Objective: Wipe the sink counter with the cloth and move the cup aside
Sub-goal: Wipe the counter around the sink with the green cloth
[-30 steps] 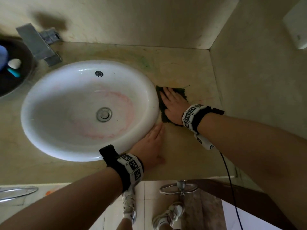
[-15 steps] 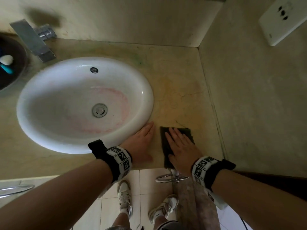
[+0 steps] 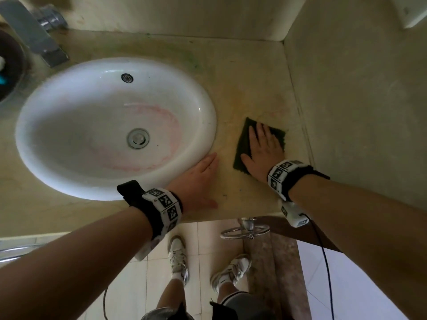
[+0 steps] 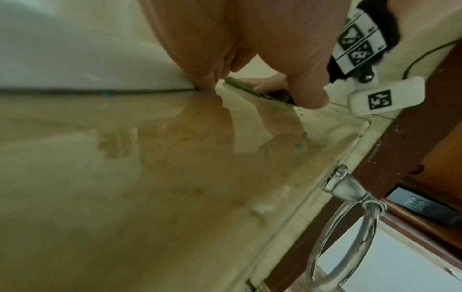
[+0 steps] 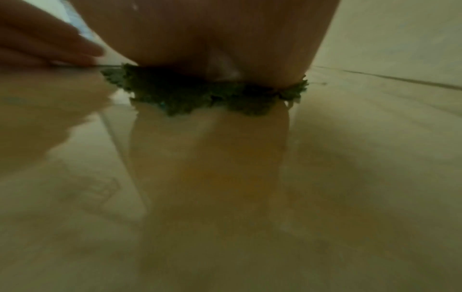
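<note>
A dark green cloth [image 3: 242, 144] lies flat on the beige counter [image 3: 251, 88] to the right of the white sink [image 3: 46, 125]. My right hand [image 3: 263, 148] presses on the cloth with straight fingers; its frayed near edge [image 5: 212, 96] shows in the right wrist view. My left hand [image 3: 198, 179] rests flat on the counter against the sink's rim, just left of the cloth; its fingers [image 4: 207, 79] touch the rim edge. No cup is clearly visible.
A grey faucet [image 3: 34, 35] stands at the back left, beside a dark round dish [image 3: 11, 65] at the left edge. Walls close the counter at the back and right. A chrome towel ring [image 3: 245, 232] hangs below the counter's front edge.
My right hand drew the cloth from beside the sink rim to the counter's front edge, then pushed it back toward the wall. The left hand stayed planted by the rim.
</note>
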